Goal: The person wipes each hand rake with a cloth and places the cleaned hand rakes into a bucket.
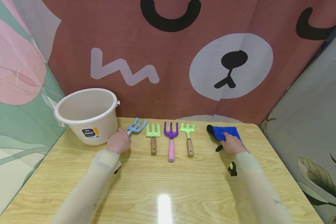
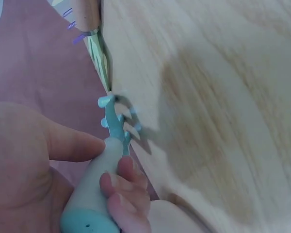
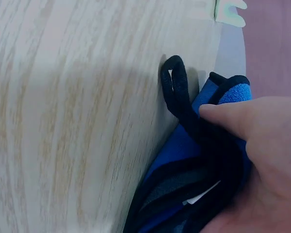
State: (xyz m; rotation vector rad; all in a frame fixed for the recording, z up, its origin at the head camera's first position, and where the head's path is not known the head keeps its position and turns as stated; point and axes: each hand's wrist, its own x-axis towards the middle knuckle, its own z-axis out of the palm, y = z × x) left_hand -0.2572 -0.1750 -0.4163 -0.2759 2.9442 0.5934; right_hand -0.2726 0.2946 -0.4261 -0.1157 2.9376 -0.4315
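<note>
My left hand (image 1: pixel 119 141) grips a light blue garden hand fork (image 1: pixel 136 126) by its handle, right beside the bucket. In the left wrist view the thumb lies along the fork's pale handle (image 2: pixel 96 177) and the fingers curl round it; its tines point away, close over the table. At the right, my right hand (image 1: pixel 233 144) holds a folded blue cloth (image 1: pixel 230 132) with black edging. The right wrist view shows the thumb pressed on the cloth, a black loop (image 3: pixel 181 92) sticking out over the table; the other fingers are hidden.
A white bucket (image 1: pixel 105 132) stands at the back left. Between the hands lie a green hand fork (image 1: pixel 153 132), a purple one (image 1: pixel 171 134) and another green one (image 1: pixel 188 128), side by side on the wooden table (image 1: pixel 145 189). Printed fabric (image 1: pixel 170 93) hangs behind.
</note>
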